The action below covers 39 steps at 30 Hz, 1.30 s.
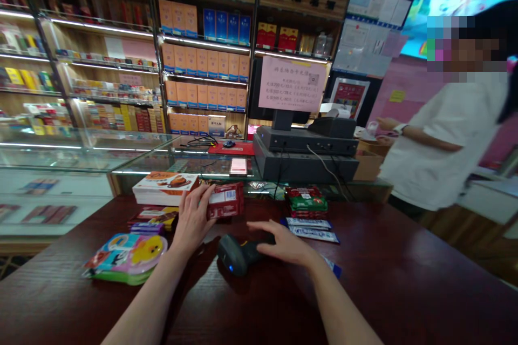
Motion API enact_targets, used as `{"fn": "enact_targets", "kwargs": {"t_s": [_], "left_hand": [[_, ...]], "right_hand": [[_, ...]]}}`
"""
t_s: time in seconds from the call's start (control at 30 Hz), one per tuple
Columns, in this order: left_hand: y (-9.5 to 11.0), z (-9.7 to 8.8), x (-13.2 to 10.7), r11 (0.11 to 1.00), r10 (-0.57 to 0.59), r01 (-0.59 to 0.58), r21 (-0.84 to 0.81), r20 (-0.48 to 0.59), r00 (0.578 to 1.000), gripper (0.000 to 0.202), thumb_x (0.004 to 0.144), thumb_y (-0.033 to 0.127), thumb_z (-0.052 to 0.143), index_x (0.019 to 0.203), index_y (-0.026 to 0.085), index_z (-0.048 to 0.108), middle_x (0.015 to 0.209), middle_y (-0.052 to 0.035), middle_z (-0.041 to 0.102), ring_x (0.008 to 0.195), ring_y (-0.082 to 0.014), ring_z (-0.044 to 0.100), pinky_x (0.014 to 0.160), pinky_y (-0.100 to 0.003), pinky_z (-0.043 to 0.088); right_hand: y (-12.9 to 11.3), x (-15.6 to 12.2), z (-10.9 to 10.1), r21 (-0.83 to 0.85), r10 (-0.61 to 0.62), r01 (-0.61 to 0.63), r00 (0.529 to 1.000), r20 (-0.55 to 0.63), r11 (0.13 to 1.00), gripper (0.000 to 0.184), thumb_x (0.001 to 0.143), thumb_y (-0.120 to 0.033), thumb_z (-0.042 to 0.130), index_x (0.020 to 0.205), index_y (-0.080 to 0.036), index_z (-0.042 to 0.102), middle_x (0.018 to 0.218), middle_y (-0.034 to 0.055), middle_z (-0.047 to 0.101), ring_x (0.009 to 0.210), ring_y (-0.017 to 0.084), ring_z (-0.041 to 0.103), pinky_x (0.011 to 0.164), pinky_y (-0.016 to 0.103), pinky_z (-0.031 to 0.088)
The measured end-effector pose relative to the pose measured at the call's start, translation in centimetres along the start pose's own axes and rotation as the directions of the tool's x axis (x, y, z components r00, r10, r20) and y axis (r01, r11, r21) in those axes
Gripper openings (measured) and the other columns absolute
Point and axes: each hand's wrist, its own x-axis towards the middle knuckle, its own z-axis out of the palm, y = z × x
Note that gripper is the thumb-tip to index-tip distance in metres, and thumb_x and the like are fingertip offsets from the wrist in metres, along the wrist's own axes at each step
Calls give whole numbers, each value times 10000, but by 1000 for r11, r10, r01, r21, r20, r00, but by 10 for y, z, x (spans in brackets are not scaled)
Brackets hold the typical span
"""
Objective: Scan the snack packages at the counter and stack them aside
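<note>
On the dark wooden counter [404,291] my left hand [193,218] grips a dark red packet [225,200] by its left end. Behind it lies a flat white and orange box [165,187]. My right hand [283,245] rests on the handle of a black barcode scanner [237,254] that lies on the counter, fingers stretched over it. A colourful round toy pack [128,257] lies to the left of my left arm. Purple snack packets [154,220] sit under my left hand's side.
A stack of red and green packets [306,199] and blue-white bars [311,229] lie to the right. A cash register [307,153] stands on the glass case behind. A person in a white shirt [449,145] stands at right. Shelves of boxed goods [202,69] fill the back wall.
</note>
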Motion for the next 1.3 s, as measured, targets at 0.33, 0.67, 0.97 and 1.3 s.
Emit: {"fn": "enact_targets", "kwargs": {"t_s": [0.33,0.67,0.97,1.3], "left_hand": [[7,0,2,996,77,-76,-53,19,997,865,786,170,675,1541,263,264,1438,-130,485,1361,-314,452,1213,-575,233],[12,4,3,992,106,-104,-76,34,994,854,774,137,663,1533,268,294,1447,-127,471,1367,-309,452,1211,-578,251],[16,5,4,994,80,-75,-77,63,995,839,774,142,683,1521,317,343,1493,-131,416,1325,-334,468,1116,-542,384],[16,5,5,981,60,-40,-188,102,993,911,777,103,652,1553,374,258,1491,-93,432,1263,-295,532,1056,-484,473]], "right_hand": [[19,24,15,343,168,6,863,-476,939,537,854,-325,608,1375,-204,567,1282,125,696,1033,226,691,950,412,518],[15,30,21,446,203,37,854,-479,894,580,841,-408,665,1378,-211,571,1229,127,729,1160,273,671,1024,464,491],[18,41,29,545,248,80,829,-502,835,506,750,-395,718,1204,-174,693,1025,82,760,851,217,722,823,385,588],[8,43,30,536,285,37,814,-506,843,429,737,-408,723,1097,-176,709,877,62,752,728,245,741,698,362,557]]}}
